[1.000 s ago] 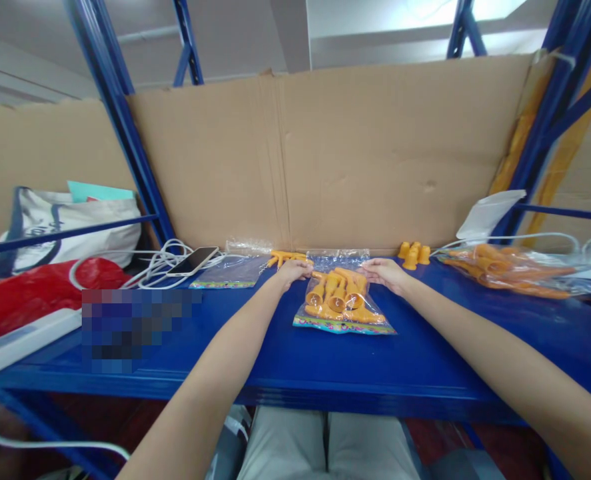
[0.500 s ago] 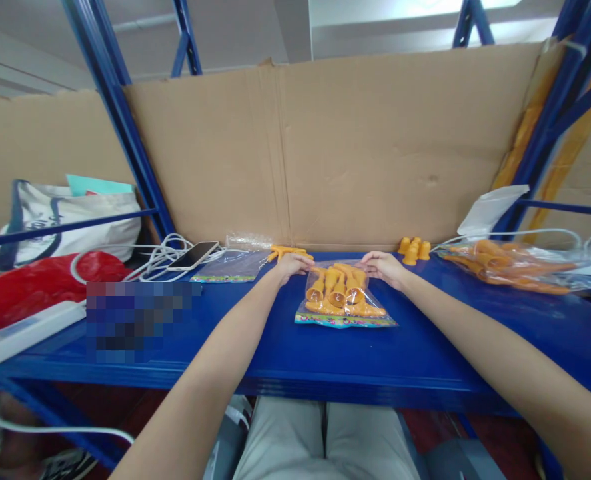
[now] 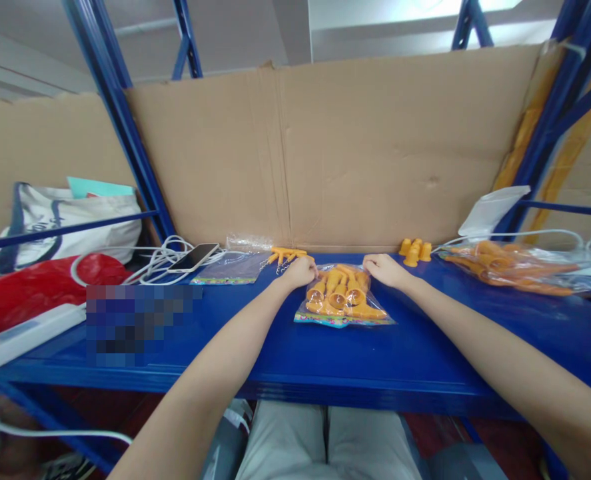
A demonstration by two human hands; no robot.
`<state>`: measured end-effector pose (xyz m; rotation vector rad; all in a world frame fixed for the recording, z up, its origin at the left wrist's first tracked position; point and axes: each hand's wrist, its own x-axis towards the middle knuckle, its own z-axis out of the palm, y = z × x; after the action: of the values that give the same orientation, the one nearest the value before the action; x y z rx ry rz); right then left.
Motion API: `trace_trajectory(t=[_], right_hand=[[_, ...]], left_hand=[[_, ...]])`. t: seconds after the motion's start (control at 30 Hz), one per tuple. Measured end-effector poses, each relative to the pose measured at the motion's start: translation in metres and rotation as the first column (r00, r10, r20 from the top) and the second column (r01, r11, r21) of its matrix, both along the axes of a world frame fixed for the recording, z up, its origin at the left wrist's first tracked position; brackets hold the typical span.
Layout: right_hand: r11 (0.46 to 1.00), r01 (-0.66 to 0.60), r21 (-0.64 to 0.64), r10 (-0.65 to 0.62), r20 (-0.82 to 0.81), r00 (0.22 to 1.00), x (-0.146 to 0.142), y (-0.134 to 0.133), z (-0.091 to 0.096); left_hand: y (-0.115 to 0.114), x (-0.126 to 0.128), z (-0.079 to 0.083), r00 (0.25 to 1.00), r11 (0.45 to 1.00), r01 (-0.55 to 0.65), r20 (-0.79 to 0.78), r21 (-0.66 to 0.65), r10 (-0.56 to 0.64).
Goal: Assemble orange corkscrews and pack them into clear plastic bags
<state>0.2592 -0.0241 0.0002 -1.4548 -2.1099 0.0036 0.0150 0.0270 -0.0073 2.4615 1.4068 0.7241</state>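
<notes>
A clear zip bag (image 3: pixel 342 319) with a colourful printed strip along its near edge lies on the blue table (image 3: pixel 320 363). Inside it are several orange plastic parts (image 3: pixel 339 297), some with round hollow ends facing me. My left hand (image 3: pixel 302 270) is closed at the far left corner of the bag, fingers curled under. At the far right corner my right hand (image 3: pixel 381 269) is likewise closed, with its fingertips hidden. Just beyond my left hand lie orange handles with metal spirals (image 3: pixel 281 257), like corkscrews.
Orange cup-like pieces (image 3: pixel 413 251) stand at the back, right of centre. Farther right lies another bag of orange parts (image 3: pixel 508 263). To the left are a flat clear bag (image 3: pixel 232 267), a phone (image 3: pixel 194 257), white cables, a power strip (image 3: pixel 30 333) and a red bag (image 3: pixel 50 283). Cardboard (image 3: pixel 355 153) walls the back.
My fingers have curled in at the bag's far corners, where they were more stretched out before. My left hand has come slightly nearer, uncovering more of the metal spirals. The bag has barely moved.
</notes>
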Motion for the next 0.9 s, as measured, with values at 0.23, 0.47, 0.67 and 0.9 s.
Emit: trace_trajectory(t=[0.23, 0.47, 0.67, 0.9], right_hand=[[0.975, 0.219, -0.042, -0.209, 0.171, 0.963, -0.010, -0.007, 0.005], [0.977, 0.014, 0.211, -0.053, 0.184, 0.982, -0.012, -0.007, 0.004], [0.967, -0.169, 0.191, 0.108, 0.293, 0.950, -0.015, -0.006, 0.000], [0.953, -0.271, 0.136, 0.209, 0.350, 0.913, -0.011, -0.003, 0.004]], left_hand=[[-0.020, 0.015, 0.007, 0.988, 0.990, -0.110, -0.102, 0.085, 0.118], [-0.026, 0.022, 0.005, 0.996, 0.955, 0.044, -0.083, 0.294, -0.020], [-0.033, 0.023, 0.011, 0.975, 0.961, 0.154, -0.191, 0.229, -0.111], [-0.042, 0.021, 0.019, 0.946, 0.969, 0.148, -0.313, 0.199, -0.080]])
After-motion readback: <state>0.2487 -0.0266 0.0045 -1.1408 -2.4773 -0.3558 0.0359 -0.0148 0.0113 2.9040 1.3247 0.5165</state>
